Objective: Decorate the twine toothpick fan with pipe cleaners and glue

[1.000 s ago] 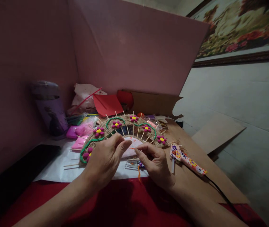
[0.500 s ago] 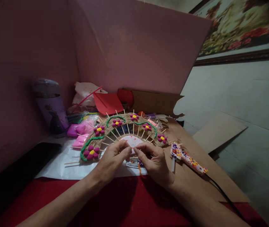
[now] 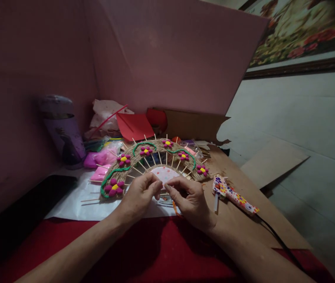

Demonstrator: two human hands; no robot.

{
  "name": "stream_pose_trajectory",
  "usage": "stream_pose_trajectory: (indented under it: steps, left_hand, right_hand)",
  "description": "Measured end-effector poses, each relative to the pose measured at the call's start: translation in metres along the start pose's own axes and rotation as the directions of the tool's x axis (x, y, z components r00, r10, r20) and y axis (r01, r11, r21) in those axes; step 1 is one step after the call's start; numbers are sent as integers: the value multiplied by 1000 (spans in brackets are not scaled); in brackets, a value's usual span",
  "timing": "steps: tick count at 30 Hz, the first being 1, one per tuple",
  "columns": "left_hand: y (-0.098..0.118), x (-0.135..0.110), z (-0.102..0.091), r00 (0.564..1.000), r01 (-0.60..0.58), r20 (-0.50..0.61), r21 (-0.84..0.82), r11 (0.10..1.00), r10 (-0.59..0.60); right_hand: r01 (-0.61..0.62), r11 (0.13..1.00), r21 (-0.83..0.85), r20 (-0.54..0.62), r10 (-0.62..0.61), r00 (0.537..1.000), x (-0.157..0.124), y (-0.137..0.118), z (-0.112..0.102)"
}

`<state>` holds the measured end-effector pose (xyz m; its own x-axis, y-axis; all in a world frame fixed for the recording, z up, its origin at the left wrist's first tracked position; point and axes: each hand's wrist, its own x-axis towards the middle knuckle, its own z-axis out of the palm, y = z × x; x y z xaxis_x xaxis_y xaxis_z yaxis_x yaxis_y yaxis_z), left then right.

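Observation:
My left hand [image 3: 142, 195] is closed in a pinch, thumb against forefinger; whatever lies between them is too small to make out. My right hand [image 3: 190, 201] pinches in the same way, its fingertips a short gap from the left ones, their contents also unclear. Beneath the right hand shows a bit of orange strand [image 3: 175, 208]. Just beyond both hands stands a half-round woven twine piece [image 3: 132, 163] on thin wooden sticks, bearing purple flowers with yellow centres and green curling stems. A pale dotted half-circle [image 3: 164, 173] fills its middle, partly hidden by my fingers.
On brown cardboard [image 3: 253, 224] at the right lies a flower-patterned glue gun [image 3: 234, 194] with its cord. A black phone-like slab [image 3: 37, 208] and a purple tumbler [image 3: 64, 135] are left. Pink packets [image 3: 99, 173] and red paper [image 3: 135, 126] sit behind, before a pink panel [image 3: 167, 59].
The fingertips of my two hands have drawn slightly apart. A small orange bit seen between them before is no longer visible there. The woven piece has stayed put.

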<state>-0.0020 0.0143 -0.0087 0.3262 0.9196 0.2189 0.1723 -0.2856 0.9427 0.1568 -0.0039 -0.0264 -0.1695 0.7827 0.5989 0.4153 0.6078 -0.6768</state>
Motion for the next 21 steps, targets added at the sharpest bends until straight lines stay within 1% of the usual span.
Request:
stream_pose_trajectory:
  steps: [3, 5, 7, 9, 12, 16, 21]
  left_hand:
    - [-1, 0, -1, 1000, 23, 22, -85, 996, -21]
    - [0, -1, 0, 999, 24, 27, -113, 993, -21]
    - [3, -3, 1, 1000, 7, 5, -62, 998, -7]
    - [5, -5, 2, 999, -20, -26, 37, 999, 21]
    - [6, -6, 3, 999, -38, -26, 119, 992, 41]
    - [3, -4, 5, 999, -19, -26, 98, 995, 22]
    - [1, -2, 5, 1000, -5, -31, 12, 1000, 6]
  right_hand:
    - [-10, 1000, 0, 13, 10, 1000, 0, 0, 0]
    - [-10, 1000, -5, 22, 10, 1000, 0, -1, 0]
    - [-5, 1000, -11, 19, 6, 1000, 0, -1, 0]
    - [1, 1000, -10, 10, -1, 1000, 0, 0, 1]
    - [6, 1000, 2, 6, -6, 1000, 0, 1, 2]
    - [-8, 999, 31, 15, 7, 1000, 0, 1, 3]
    - [-38, 999, 32, -27, 39, 999, 1, 1, 2]
